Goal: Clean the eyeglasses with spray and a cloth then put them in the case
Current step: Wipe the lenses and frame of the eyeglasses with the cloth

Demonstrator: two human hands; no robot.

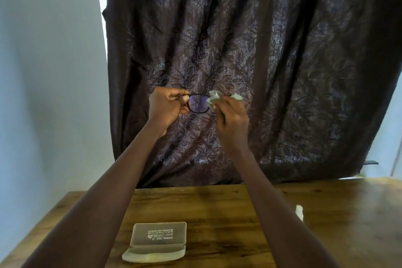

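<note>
I hold the dark-framed eyeglasses (198, 104) up in front of me, well above the table. My left hand (166, 106) pinches the frame at its left end, beside the left lens. My right hand (231, 119) grips a pale green cloth (214, 99) wrapped over the right lens, which is hidden behind it. The translucent white case (157, 240) lies open on the wooden table (217, 213) below, near its front. A small white spray bottle (299, 212) stands on the table, partly hidden behind my right forearm.
A dark patterned curtain (261, 50) hangs behind the table. A pale wall (50, 72) rises on the left. Bare table surface stretches to the right of the bottle.
</note>
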